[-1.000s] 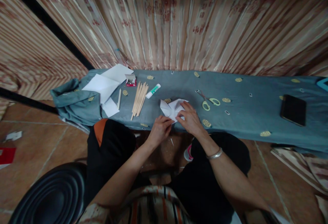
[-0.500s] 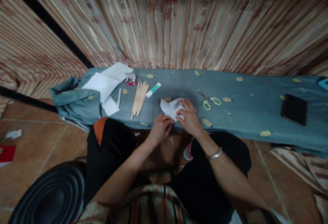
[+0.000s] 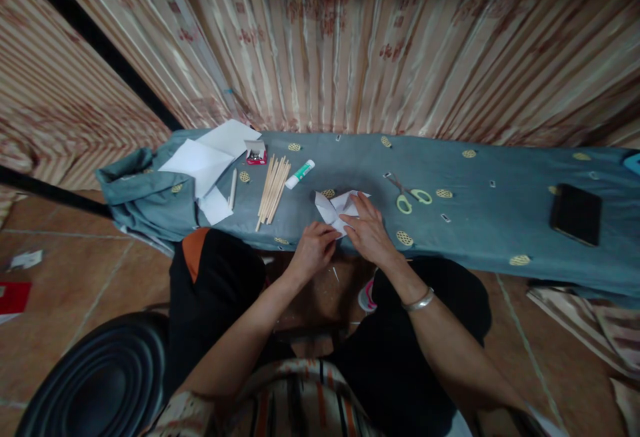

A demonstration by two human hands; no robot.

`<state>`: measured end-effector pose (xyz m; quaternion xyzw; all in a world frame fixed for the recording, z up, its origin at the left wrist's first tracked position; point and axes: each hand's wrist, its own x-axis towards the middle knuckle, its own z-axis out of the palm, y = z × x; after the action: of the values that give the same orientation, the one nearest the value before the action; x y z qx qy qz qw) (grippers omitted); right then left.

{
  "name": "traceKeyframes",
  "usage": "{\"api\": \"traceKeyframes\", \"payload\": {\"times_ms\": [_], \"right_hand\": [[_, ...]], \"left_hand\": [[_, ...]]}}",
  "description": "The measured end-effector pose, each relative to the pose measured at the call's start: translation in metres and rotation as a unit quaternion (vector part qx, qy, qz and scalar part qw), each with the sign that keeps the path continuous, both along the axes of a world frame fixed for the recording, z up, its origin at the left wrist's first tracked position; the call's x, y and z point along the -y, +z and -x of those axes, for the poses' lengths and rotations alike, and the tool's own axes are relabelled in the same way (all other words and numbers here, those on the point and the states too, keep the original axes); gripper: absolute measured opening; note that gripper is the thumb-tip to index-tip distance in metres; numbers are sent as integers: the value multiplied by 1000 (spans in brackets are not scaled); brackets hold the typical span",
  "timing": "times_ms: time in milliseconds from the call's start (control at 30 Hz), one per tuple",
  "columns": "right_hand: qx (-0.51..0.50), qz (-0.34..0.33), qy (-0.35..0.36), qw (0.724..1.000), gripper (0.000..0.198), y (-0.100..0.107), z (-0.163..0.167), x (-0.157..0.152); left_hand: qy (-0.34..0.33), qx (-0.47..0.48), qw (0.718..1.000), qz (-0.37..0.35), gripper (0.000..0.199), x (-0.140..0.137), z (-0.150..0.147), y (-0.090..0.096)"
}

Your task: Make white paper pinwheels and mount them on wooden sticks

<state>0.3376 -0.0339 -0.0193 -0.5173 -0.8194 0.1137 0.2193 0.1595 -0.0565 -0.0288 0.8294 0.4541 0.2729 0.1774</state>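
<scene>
A white folded paper (image 3: 327,210) with raised, pointed flaps lies at the front edge of the cloth-covered bench, between my hands. My left hand (image 3: 315,247) pinches its near corner between thumb and fingertips. From the right, my right hand (image 3: 369,230) rests over the paper, its fingers partly spread and pressing on the folds; part of the paper is hidden under it. Scissors with pale green handles (image 3: 413,200) lie just right of the paper, blades apart. Behind and to the left is a glue stick (image 3: 300,174), and beside it a bundle of thin wooden sticks (image 3: 273,191).
Loose white paper sheets (image 3: 197,163), a small red and white box (image 3: 256,152) and a white pen-like stick (image 3: 233,188) lie at the left of the bench. A dark phone-like object (image 3: 577,215) rests far right. A black round stool (image 3: 95,383) stands at lower left.
The right hand's fingers have shifted slightly on the paper, and its right flap now shows a pointed tip. My left hand keeps its pinch in the same place.
</scene>
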Motion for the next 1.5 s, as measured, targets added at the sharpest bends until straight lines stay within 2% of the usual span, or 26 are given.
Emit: {"api": "traceKeyframes", "payload": {"times_ms": [333,567,933,1300,1500], "right_hand": [[62,-2,-11,998,35,3,7,4],[65,-11,-27,997,36,4,16,6],[64,-5,-48,997,36,3,23,4],[70,-21,-22,997,28,6,24,-4],[40,-52,-57,996,26,-1,30,-1]], "left_hand": [[2,3,1000,-11,26,1,0,-1],[-3,10,999,-32,28,4,3,-2],[-10,-127,990,-66,49,0,6,7],[-21,-144,983,-115,50,-9,11,-10],[-15,-139,983,-119,52,-10,11,-13]]}}
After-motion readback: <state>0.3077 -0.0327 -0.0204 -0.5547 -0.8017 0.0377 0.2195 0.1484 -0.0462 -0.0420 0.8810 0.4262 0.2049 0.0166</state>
